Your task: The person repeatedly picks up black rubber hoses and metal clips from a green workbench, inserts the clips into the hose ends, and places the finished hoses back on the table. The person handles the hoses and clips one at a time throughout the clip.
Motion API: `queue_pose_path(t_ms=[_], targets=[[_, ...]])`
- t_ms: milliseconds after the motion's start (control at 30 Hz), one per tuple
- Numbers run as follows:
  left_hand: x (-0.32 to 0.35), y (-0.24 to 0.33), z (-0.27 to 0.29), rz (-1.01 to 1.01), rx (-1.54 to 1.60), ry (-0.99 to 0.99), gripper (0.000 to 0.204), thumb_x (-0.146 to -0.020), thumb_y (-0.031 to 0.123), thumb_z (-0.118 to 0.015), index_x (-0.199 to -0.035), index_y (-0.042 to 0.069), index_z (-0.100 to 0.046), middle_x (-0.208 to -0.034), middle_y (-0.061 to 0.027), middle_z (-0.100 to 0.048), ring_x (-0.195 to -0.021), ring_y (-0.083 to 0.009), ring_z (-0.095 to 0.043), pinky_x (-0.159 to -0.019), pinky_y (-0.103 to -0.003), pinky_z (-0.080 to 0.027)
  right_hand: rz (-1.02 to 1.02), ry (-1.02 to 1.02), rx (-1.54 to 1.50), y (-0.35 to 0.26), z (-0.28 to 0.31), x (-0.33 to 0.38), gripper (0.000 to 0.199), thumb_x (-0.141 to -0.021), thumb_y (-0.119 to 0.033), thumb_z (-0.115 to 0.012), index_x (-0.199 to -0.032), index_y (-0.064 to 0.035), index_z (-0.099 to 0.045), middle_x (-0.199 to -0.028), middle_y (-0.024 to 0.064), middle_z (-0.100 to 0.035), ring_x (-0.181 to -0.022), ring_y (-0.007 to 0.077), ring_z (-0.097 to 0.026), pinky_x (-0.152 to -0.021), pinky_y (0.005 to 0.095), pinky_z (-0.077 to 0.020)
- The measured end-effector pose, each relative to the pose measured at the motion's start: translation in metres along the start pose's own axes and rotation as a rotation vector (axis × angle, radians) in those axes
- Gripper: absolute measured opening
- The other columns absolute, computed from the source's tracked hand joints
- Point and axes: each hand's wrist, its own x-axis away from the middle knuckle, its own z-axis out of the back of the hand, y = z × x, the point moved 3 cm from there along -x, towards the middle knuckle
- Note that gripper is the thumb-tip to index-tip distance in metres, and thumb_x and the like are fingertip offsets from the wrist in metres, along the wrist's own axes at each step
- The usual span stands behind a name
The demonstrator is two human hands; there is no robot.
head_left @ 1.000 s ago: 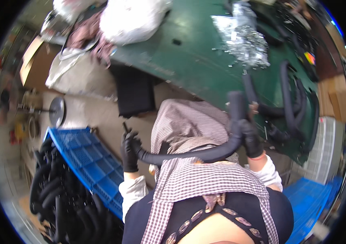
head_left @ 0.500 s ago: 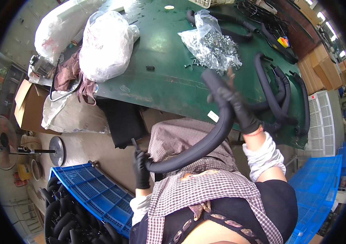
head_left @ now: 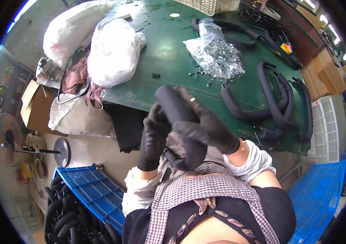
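Note:
A curved tube covered in black foam is held in front of my apron, its thick end up and its bend down toward my lap. My right hand, in a dark glove, wraps around it from the right. A small shiny piece shows by that hand's bare-looking fingertips; I cannot make out what it is. My left hand, gloved too, is closed against the tube's left side, its fingertips partly hidden. Beyond them, a clear plastic bag spills a heap of small metal screws onto the green table.
Several foam-covered tubes lie on the table's right. White plastic bags stand at left. A blue crate sits beside a pile of black tubes at lower left. A fan stands farther left; another blue crate is at right.
The tube has swung upright and toward the middle. My left hand has left its lower end and risen to the upper part; my right hand has moved left with the tube.

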Motion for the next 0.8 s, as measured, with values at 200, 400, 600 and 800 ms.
queue_pose_path(t_ms=[200, 400, 600, 800], targets=[[-0.020, 0.063, -0.011, 0.104, -0.023, 0.260, 0.050, -0.096, 0.030, -0.049, -0.134, -0.001, -0.041, -0.117, -0.0177, -0.061, -0.111, -0.0299, -0.058, -0.100, -0.041, -0.046, 0.288, -0.127, 0.336, 0.007, -0.042, 0.005, 0.103, -0.073, -0.040, -0.081, -0.143, 0.0066, -0.023, -0.121, 0.0250, -0.056, -0.110, 0.0338, -0.059, -0.093, 0.0362, -0.0462], [-0.034, 0.106, 0.044, 0.222, 0.167, 0.364, 0.043, -0.093, 0.030, -0.056, -0.121, -0.003, -0.052, -0.105, -0.0129, -0.064, -0.085, -0.0207, -0.065, -0.079, -0.031, -0.054, 0.111, -0.334, 0.270, 0.099, -0.092, 0.018, 0.053, -0.072, -0.033, -0.078, -0.115, -0.0082, -0.060, -0.082, 0.0099, -0.068, -0.069, 0.0269, -0.067, -0.064, 0.0342, -0.0535], [-0.024, 0.145, 0.036, 0.379, -0.462, 0.335, 0.048, -0.090, 0.029, -0.058, -0.126, 0.000, -0.048, -0.106, -0.0121, -0.061, -0.084, -0.0174, -0.061, -0.075, -0.028, -0.052, 0.236, -0.363, 0.317, 0.143, -0.128, 0.009, 0.046, -0.072, -0.037, -0.077, -0.108, -0.0109, -0.063, -0.071, 0.0085, -0.065, -0.062, 0.0294, -0.064, -0.058, 0.0375, -0.0523], [0.007, 0.108, 0.058, 0.316, -0.862, 0.529, 0.045, -0.079, 0.008, -0.068, -0.119, 0.002, -0.049, -0.095, -0.0041, -0.059, -0.084, -0.0111, -0.058, -0.071, -0.025, -0.049, 0.178, -0.356, 0.455, 0.195, -0.114, 0.024, 0.031, -0.069, -0.042, -0.077, -0.078, -0.0139, -0.066, -0.068, 0.0088, -0.064, -0.059, 0.0271, -0.064, -0.053, 0.0399, -0.0484]])
